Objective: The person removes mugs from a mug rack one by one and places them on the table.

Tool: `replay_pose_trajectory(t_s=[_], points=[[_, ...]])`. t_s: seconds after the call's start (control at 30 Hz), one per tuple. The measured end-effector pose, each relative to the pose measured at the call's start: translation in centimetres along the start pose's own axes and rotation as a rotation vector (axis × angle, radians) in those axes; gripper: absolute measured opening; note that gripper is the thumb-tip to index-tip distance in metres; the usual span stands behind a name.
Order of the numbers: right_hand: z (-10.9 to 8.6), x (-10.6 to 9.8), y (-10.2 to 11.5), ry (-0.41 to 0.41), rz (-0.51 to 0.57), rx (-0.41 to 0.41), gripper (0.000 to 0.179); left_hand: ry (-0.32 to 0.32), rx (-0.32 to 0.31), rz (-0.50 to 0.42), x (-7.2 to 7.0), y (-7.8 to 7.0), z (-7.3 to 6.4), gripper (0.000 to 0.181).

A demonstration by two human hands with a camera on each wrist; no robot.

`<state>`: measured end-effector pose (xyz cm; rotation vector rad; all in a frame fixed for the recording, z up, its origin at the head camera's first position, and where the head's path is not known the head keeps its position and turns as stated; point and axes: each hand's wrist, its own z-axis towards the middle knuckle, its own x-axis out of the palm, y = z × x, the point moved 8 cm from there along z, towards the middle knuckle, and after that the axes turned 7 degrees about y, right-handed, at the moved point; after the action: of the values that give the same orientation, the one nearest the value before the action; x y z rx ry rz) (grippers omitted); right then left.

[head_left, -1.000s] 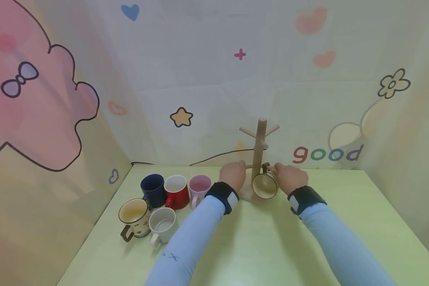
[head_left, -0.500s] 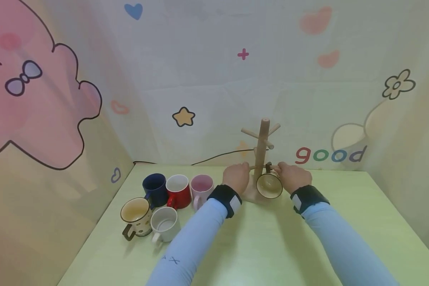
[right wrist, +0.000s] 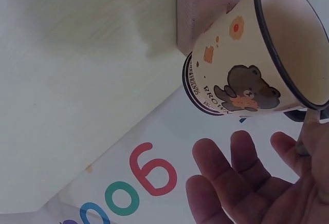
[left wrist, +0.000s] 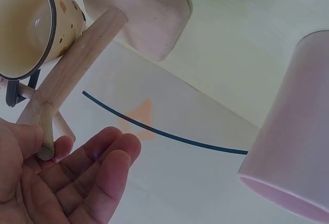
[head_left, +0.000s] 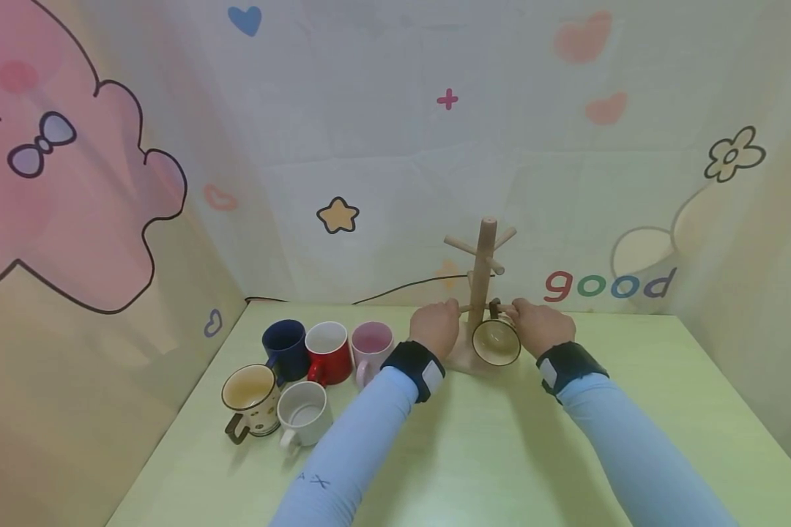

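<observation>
A wooden mug tree point(head_left: 483, 274) stands at the back of the table. From one of its lower pegs hangs a cream mug point(head_left: 497, 344) with a dark rim; its mouth faces the head camera, and a bear picture shows on its side in the right wrist view. My left hand point(head_left: 435, 327) pinches the end of the lower left peg point(left wrist: 46, 139) between thumb and index finger, the other fingers loosely bent. On the other side my right hand point(head_left: 542, 327) pinches the end of the peg that bears the mug, right beside its dark handle point(head_left: 495, 308).
Left on the table point(head_left: 474, 454) stand a blue mug point(head_left: 286, 351), a red mug point(head_left: 332, 364), a pink mug point(head_left: 373, 344), a second cream mug point(head_left: 257, 410) and a white mug point(head_left: 305, 417). The pink one is closest to my left forearm. A patterned cloth wall point(head_left: 395, 183) rises behind the tree.
The mug tree has turned slightly, its upper front peg now pointing more to the right. The hanging mug has shifted a little right with it. Over the last half second almost nothing moved.
</observation>
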<state>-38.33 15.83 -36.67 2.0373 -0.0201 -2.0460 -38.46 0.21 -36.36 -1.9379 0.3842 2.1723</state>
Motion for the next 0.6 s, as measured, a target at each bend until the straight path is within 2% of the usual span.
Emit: replay_pose_trajectory(t_s=[0.33,0.6], points=[[-0.14,-0.19,0.01,-0.015,0.029,0.005,0.033,0.0,0.0,-0.018,-0.01,0.19,-0.19,0.016],[-0.01,-0.01,-0.16,-0.006,0.047,0.01,0.034,0.029,-0.021,-0.039,0.28,0.52,-0.04,0.019]])
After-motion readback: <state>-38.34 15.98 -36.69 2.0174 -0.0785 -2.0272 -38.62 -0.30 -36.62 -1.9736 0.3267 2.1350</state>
